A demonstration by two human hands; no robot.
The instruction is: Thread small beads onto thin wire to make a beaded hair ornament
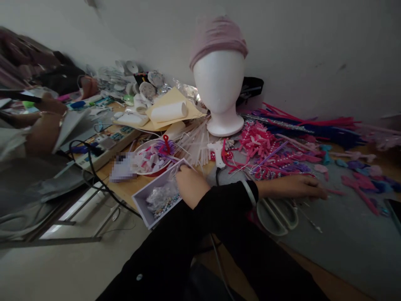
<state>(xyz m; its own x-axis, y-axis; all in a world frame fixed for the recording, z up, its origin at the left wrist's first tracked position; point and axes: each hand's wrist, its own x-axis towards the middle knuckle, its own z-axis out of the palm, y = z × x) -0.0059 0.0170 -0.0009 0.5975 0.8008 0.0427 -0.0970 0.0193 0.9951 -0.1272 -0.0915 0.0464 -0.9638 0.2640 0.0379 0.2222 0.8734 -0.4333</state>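
Note:
My forearms cross in black sleeves. My left hand (pixel 291 187), a pale bangle (pixel 248 193) at its wrist, reaches right over the grey mat (pixel 316 246). Its fingers are stretched out, close to a pink fuzzy stem (pixel 336 192) and several fuzzy-stem shapes (pixel 360 184). My right hand (pixel 191 184) reaches left into a white open box (pixel 140 205). Inside lie clear plastic bags (pixel 159 196) and small blue, gold and pearly beads (pixel 167 205). Its fingertips are hidden in the box. Scissors (pixel 275 215) with large grey handles lie under my left wrist.
A white foam head (pixel 219 81) in a pink cap stands against the wall. Before it lie a white glue gun (pixel 218 155), glue sticks (pixel 200 146) and pink fuzzy stems (pixel 257 140). A filled bowl (pixel 153 169), power strips (pixel 109 144) and another person's hand (pixel 52 106) are leftward.

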